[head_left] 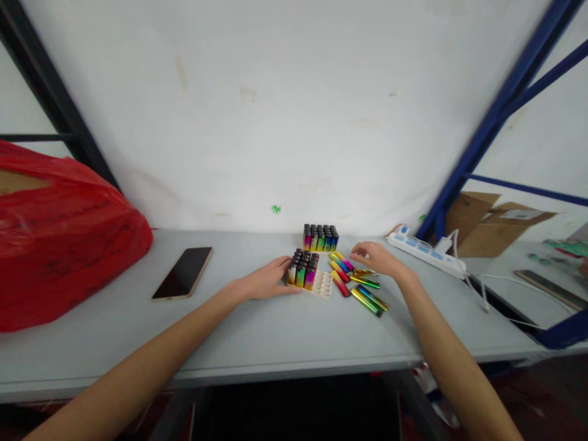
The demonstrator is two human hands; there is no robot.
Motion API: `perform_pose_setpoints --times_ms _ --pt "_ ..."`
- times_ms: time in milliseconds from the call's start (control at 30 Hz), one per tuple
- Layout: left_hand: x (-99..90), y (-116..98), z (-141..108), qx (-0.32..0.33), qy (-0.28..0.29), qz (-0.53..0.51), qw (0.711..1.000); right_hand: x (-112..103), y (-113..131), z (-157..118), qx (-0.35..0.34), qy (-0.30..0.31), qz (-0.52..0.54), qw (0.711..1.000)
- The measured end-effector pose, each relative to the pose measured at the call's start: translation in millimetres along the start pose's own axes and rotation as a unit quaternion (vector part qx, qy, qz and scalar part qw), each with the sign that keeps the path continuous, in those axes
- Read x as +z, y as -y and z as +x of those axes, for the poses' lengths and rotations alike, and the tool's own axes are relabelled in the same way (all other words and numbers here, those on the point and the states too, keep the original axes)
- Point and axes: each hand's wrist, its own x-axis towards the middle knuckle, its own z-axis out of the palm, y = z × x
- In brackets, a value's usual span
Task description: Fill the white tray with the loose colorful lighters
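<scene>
My left hand (269, 280) steadies a white holder tray (324, 285) at its left side, thumb along the front and fingers behind. Upright lighters (303, 269) with black tops and shiny multicoloured bodies fill the tray's left part; empty round sockets show on its right. Just right of the tray, several loose lighters (340, 283) lie flat in a scattered group. Over the far right edge of that group hovers my right hand (374, 256), fingers bent and slightly apart, with no lighter visible in it. Behind stands a second block of upright lighters (320, 237).
A dark-screened phone (182, 273) lies on the grey table (257, 343) to the left. Beyond it bulges a red plastic bag (68, 239). A white power strip (427, 252) with cables sits on the right, near a blue metal frame (487, 128) and a cardboard box (496, 223).
</scene>
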Motion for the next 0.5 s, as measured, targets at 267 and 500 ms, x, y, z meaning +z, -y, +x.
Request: perform_pose_setpoints --times_ms 267,500 --pt "1.9 5.0 -0.1 0.030 -0.019 -0.015 0.999 9.2 11.2 0.8 0.020 0.058 -0.015 0.998" --pt "0.6 3.6 -0.2 0.023 -0.012 -0.007 1.000 -7.3 3.9 -6.8 0.066 0.043 -0.035 0.996"
